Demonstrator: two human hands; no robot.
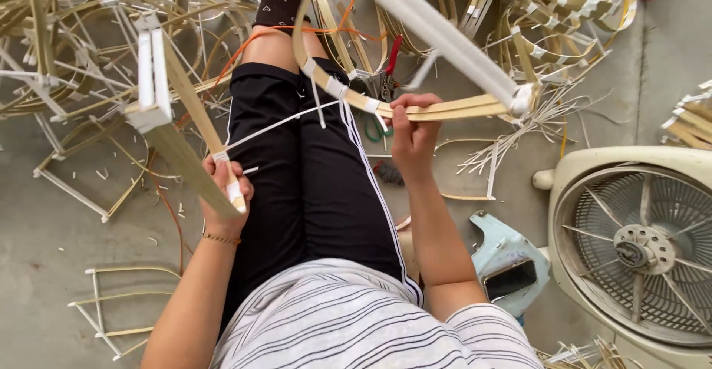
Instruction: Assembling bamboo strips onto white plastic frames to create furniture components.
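Where legs rest: concrete floor, bamboo strips, fan nearby.

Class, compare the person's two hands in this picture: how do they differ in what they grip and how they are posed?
The left hand grips a flat bamboo strip with a white band at its end, held near the left knee. The right hand pinches two strips together, held higher over the floor. The left wrist wears a thin bracelet; the right is bare. Both hold the same bamboo frame.
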